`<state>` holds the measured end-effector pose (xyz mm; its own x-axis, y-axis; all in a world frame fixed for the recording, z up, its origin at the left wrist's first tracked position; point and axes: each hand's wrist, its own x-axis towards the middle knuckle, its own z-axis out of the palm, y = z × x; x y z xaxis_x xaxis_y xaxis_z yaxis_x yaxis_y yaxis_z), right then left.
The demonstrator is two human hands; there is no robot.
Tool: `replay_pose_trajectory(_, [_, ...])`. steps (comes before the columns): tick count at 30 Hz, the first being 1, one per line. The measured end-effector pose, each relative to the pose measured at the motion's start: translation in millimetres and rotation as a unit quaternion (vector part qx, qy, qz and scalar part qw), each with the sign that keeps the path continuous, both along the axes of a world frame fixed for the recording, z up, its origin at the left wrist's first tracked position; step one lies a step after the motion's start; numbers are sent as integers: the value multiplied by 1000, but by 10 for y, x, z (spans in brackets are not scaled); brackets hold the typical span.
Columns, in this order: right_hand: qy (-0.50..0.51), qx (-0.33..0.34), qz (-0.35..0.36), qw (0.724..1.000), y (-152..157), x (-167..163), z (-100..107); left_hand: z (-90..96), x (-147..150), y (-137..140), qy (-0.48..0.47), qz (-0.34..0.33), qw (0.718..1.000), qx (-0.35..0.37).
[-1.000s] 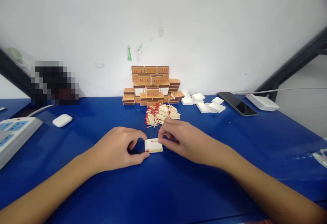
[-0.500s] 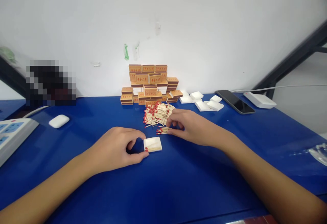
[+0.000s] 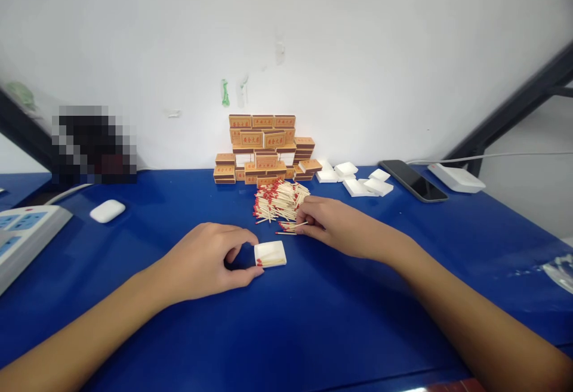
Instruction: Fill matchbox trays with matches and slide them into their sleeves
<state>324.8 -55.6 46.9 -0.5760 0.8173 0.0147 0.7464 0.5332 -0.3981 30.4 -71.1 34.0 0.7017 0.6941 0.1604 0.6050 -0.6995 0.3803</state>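
Blue table, white tray, red-tipped matches

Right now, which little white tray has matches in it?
The tray by the left hand: a few matches lie along its near edge. The other white trays, grouped left of the black phone, show no matches.

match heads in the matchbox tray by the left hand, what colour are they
Red; the head view, the only one, shows these match heads best.
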Motion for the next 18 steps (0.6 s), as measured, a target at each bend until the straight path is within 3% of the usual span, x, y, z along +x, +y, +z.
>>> replay_pose_trajectory(6, [28,10,-7,1000,-38,-26,94,-10,17,6,-1,1,1000,3])
replay_pose_trajectory(11, [73,-15,33,997,-199,-197,114,-7,45,-10,-7,8,1000,4])
replay_pose_trajectory(18, [5,-10,44,999,-313,-359,67,-16,41,-16,-5,13,1000,4])
